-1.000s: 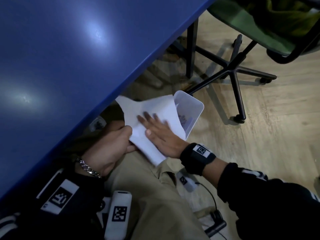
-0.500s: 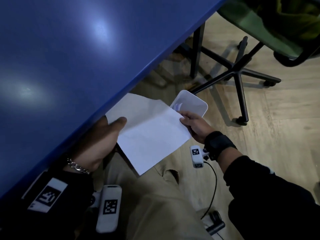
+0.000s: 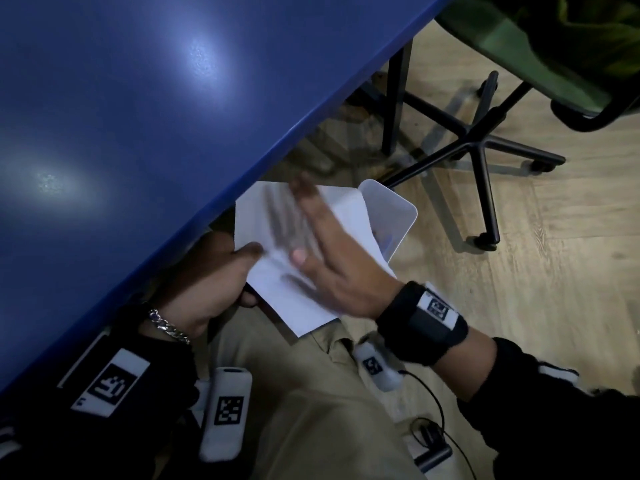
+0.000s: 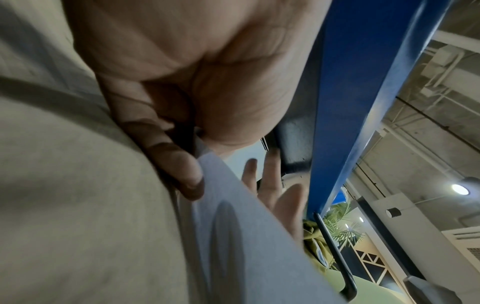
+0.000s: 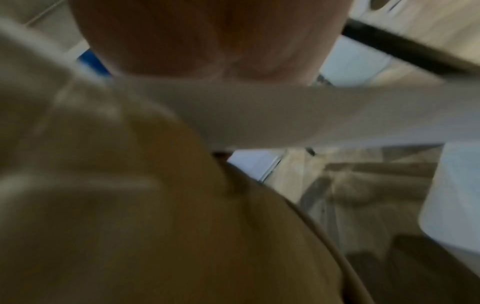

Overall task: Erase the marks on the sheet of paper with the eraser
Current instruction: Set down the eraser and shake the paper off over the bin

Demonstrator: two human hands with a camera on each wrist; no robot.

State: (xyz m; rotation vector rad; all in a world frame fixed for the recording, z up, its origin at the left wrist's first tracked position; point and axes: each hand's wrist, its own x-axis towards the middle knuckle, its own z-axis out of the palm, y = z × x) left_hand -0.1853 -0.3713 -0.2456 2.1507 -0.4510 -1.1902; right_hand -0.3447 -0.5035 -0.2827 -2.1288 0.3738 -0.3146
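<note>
A white sheet of paper (image 3: 346, 202) is held below the blue table's edge, its far side over a white bin (image 3: 410, 211). My left hand (image 3: 244, 270) pinches the sheet's near left edge between thumb and fingers; the left wrist view shows that pinch (image 4: 197, 158) on the sheet (image 4: 246, 236). My right hand (image 3: 329, 265) lies flat on the sheet with straight fingers, blurred by motion. It also shows in the left wrist view (image 4: 275, 195). The right wrist view is blurred: palm (image 5: 207, 37) over the sheet (image 5: 285, 115). No eraser is in view.
The blue table (image 3: 138, 133) fills the upper left, with a black table leg (image 3: 394, 98) behind the bin. An office chair's black star base (image 3: 474, 147) and green seat (image 3: 519, 39) stand on the wooden floor at the right. My khaki trousers (image 3: 311, 393) lie under the sheet.
Half a second ago my right hand held the sheet's right edge by the bin. Now it is flat on top of the sheet again and moving fast across it. The left hand kept its pinch.
</note>
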